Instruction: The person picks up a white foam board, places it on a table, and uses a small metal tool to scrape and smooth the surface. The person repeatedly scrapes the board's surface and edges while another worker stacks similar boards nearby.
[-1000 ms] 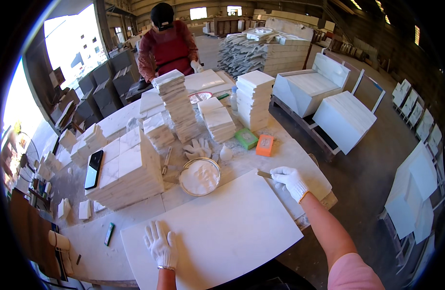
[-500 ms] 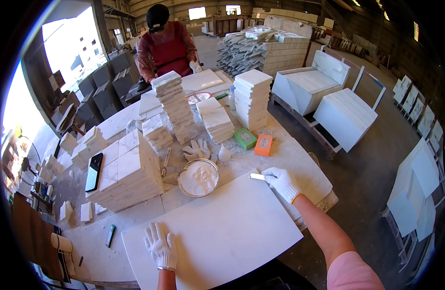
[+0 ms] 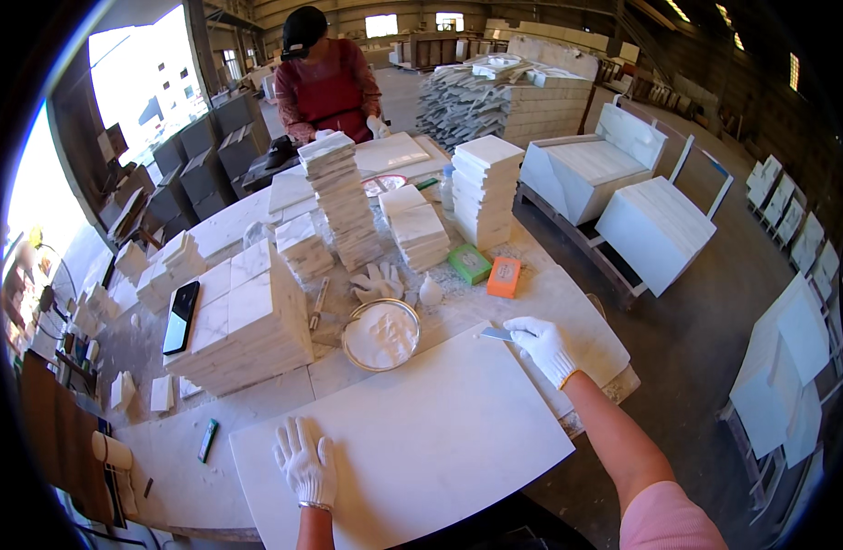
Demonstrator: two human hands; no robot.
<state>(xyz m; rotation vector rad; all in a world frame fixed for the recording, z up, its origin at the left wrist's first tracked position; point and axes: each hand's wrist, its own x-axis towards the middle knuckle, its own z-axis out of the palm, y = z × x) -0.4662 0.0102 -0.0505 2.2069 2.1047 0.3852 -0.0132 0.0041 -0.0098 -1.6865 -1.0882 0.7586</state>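
Observation:
My left hand [image 3: 307, 464], in a white knit glove, lies flat with fingers stretched on a large white stone slab [image 3: 412, 431]. At the slab's far right corner, my gloved right hand [image 3: 542, 349] is closed around a scraper [image 3: 497, 334]. Its flat metal blade sticks out to the left over the corner; the grip is hidden in the hand. A small white speck lies beside the blade tip. Beyond the slab's far edge stands a round metal-rimmed bowl [image 3: 381, 365] of white powder, with a loose white glove [image 3: 379, 282] and a small white squeeze bottle [image 3: 430, 291] behind it.
Marble tile stacks [image 3: 247, 321] crowd the left and middle, one bearing a phone [image 3: 180, 317]. Green [image 3: 469, 263] and orange [image 3: 504, 277] boxes sit past my right hand. A green-and-black tool [image 3: 208, 440] lies left. Another person [image 3: 330, 92] works across the table.
My right hand has shifted slightly right, and the scraper blade has turned from bright white to dark grey-blue. My left hand stays flat on the slab.

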